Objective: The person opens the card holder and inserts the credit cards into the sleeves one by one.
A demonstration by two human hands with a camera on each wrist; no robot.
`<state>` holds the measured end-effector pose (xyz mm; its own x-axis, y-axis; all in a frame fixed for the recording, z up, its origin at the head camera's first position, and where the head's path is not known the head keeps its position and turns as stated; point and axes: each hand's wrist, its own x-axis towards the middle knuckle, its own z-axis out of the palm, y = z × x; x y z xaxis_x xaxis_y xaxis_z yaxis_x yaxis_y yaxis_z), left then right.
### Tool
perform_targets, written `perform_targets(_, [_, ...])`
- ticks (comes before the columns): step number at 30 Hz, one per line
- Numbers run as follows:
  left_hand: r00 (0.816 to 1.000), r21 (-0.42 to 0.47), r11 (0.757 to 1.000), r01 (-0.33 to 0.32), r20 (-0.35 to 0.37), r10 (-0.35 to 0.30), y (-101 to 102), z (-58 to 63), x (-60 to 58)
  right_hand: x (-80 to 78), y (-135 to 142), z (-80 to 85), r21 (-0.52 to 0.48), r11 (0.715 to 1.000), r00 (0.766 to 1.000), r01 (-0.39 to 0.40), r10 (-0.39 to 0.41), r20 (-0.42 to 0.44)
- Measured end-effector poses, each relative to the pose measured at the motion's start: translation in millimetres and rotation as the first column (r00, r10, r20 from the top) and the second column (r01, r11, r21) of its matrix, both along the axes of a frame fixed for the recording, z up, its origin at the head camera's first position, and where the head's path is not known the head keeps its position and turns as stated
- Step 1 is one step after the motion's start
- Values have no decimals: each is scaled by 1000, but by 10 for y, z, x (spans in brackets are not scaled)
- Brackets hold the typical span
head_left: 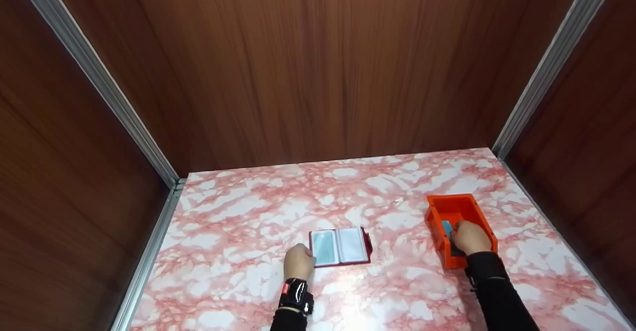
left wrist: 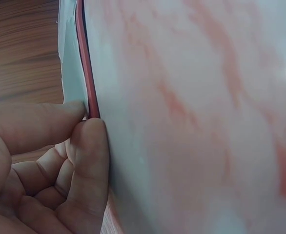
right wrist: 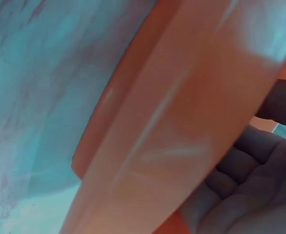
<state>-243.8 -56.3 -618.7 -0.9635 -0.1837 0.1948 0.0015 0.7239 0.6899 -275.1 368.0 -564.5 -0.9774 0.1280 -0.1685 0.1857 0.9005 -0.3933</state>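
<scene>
A small card holder booklet point(head_left: 352, 245) with a red cover and clear sleeves lies open on the table, a pale teal panel showing on its left page. My left hand point(head_left: 299, 262) pinches its left edge between thumb and index finger; the red cover edge point(left wrist: 86, 63) runs up from the fingertips in the left wrist view. My right hand point(head_left: 470, 237) is down inside an orange bin point(head_left: 449, 201), fingers curled at a blue card point(head_left: 447, 227). Beneath the hand, something dark point(head_left: 455, 249) shows in the bin. In the right wrist view, the bin wall point(right wrist: 182, 126) hides part of the hand.
The table point(head_left: 233, 251) has a red and white marbled top. Brown wood-grain panels point(head_left: 318, 72) enclose it at the back and sides, with metal posts point(head_left: 99, 72) at the corners. The bin stands near the right side, apart from the booklet.
</scene>
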Motion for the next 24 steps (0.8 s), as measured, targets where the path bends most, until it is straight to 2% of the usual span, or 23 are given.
perform_targets(4, [1000, -9, 1000, -1, 17, 1, -4, 11, 0, -5, 1, 10, -11, 1000, 1000, 10, -10, 9])
perform_targets(9, [1000, -7, 1000, 0, 14, 0, 1, 12, -3, -20, 6, 17, -26, 999, 998, 36, -34, 58])
perform_targets(19, [1000, -20, 1000, -11, -2, 11, 13, -22, -14, -29, 35, 19, -43, 999, 999, -3, 5, 48])
perform_targets(24, [1000, -15, 1000, -8, -1, 8, 10, -13, -10, -42, 27, 34, -50, 999, 997, 15, -11, 75])
